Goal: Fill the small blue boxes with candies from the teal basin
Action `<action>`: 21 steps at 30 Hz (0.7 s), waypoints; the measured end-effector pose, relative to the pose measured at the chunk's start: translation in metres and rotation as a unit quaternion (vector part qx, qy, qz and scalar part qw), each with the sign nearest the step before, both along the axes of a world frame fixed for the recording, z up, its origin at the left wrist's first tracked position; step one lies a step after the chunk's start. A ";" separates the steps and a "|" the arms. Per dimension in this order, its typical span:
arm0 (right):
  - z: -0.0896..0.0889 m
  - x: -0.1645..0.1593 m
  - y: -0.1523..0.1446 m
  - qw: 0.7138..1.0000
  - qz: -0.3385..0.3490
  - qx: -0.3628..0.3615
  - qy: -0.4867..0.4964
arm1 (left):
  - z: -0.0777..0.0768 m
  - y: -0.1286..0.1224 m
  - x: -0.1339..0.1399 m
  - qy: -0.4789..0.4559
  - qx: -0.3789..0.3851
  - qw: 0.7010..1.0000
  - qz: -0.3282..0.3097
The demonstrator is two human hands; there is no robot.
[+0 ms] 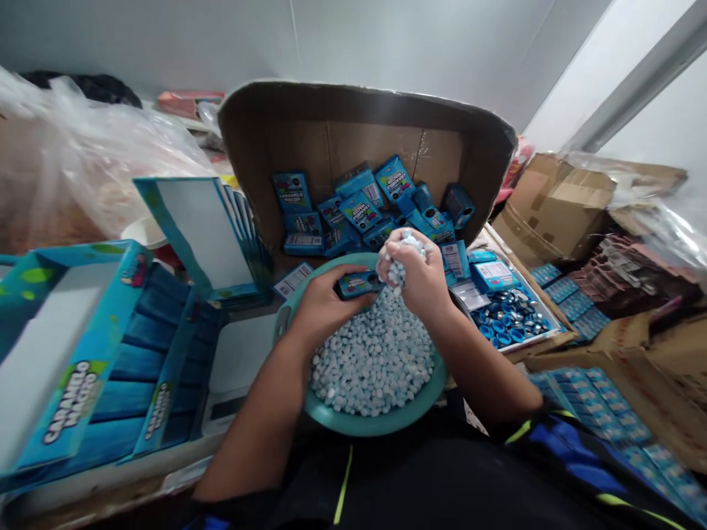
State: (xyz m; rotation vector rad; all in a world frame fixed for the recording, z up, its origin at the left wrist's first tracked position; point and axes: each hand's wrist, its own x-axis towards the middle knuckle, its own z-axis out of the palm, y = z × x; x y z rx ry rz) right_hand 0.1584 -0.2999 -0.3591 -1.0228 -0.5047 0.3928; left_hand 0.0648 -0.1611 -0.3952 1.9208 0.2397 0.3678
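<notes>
- The back wall [353, 44] is smooth and pale grey, and the work space in front of it is crowded; a worn brown strip of the desk [99, 502] shows at the lower left
- On the left stand blue display cartons [77, 405] lettered CARAMELO MACIZO, with a row of upright white-and-blue panels [191, 221] just behind them and a clear plastic bag [121, 147] further back
- A big cardboard box [301, 140] lies open towards the person, with blue packets [361, 210] piled loosely inside it
- To the right are a white tray of blue-and-silver pieces [511, 316], brown cartons [557, 195] and rows of small blue packs [607, 408]
- A teal basin [375, 425] sits close against the person's front; what bears it from below is hidden
- The small blue box [358, 285] is in the left grip [331, 302], over the far part of the basin, with the thumb along its near side and the fingers curled round the far side
- The right grip [412, 269] is cupped and closed round a handful of candies [407, 249], at the right end of the box, just above the heap
- The box is slim, lies on its side and carries pale lettering on blue
- The candy heap [375, 361] is made of small, rounded, pale blue-white pieces, and fills much of the basin
</notes>
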 end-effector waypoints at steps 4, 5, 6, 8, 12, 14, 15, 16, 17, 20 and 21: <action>-0.003 0.001 0.017 0.999 -0.033 0.015 0.034 | -0.004 -0.001 -0.002 -0.017 0.011 0.998 -0.061; -0.006 0.001 0.018 0.998 -0.037 0.015 0.042 | -0.004 -0.002 -0.002 -0.021 0.012 0.998 -0.065; -0.010 0.000 0.018 0.998 -0.042 0.012 0.044 | -0.005 -0.002 -0.002 -0.023 0.015 0.997 -0.067; -0.015 -0.001 0.015 0.998 -0.050 0.002 0.036 | -0.005 -0.001 -0.001 -0.026 0.022 0.997 -0.068; -0.021 -0.002 0.007 0.998 -0.065 -0.018 0.011 | -0.005 0.001 -0.001 -0.026 0.047 0.995 -0.080; -0.022 -0.002 0.005 0.998 -0.064 -0.013 0.002 | -0.005 0.002 -0.001 -0.026 0.056 0.995 -0.078; -0.022 -0.001 0.004 0.998 -0.060 -0.009 -0.001 | -0.005 0.002 -0.001 -0.025 0.059 0.995 -0.075; -0.022 -0.001 0.003 0.998 -0.057 -0.005 -0.003 | -0.005 0.002 -0.001 -0.025 0.060 0.995 -0.073; -0.022 0.000 0.003 0.998 -0.056 -0.003 -0.007 | -0.004 0.001 -0.002 -0.024 0.060 0.995 -0.072; -0.025 0.000 0.002 0.998 -0.063 -0.010 -0.029 | -0.003 0.000 -0.002 -0.024 0.052 0.996 -0.076; -0.026 0.000 0.002 0.997 -0.067 -0.017 -0.039 | -0.003 0.000 -0.002 -0.024 0.050 0.996 -0.074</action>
